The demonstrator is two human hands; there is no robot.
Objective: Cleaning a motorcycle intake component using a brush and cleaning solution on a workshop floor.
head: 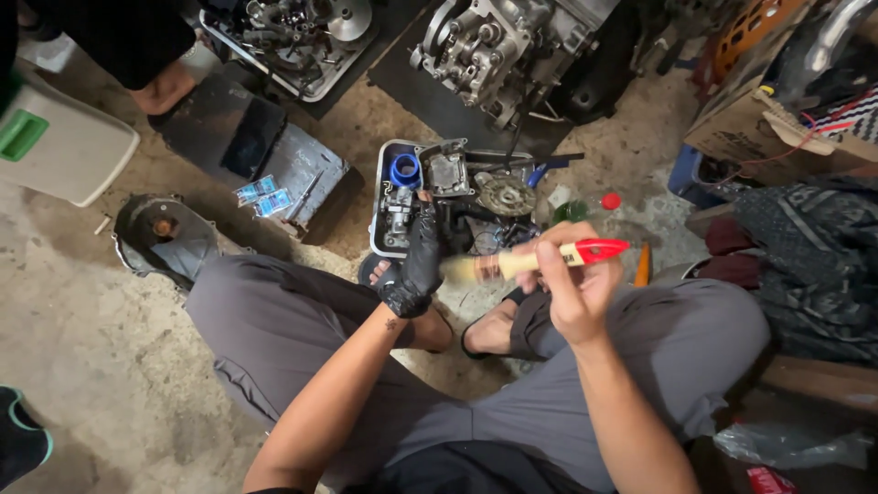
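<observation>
Down by our knees, our right hand (572, 288) is clamped on a red-handled brush (535, 260), its bristles just beside the black, greasy part (416, 265) gripped in our left hand (407, 285), over the tray (380, 210) of engine parts

We look down on a rough, stained concrete floor (82, 311), dusty brown and lit evenly from above. At upper left sits a white plastic container with a green handle (55, 142), and beside it a dark grey metal box (261, 151). A round dark engine cover (165, 233) lies on the floor near it. A torn brown cardboard box (759, 128) stands at upper right, with dark patterned cloth (814, 256) heaped below it.
</observation>
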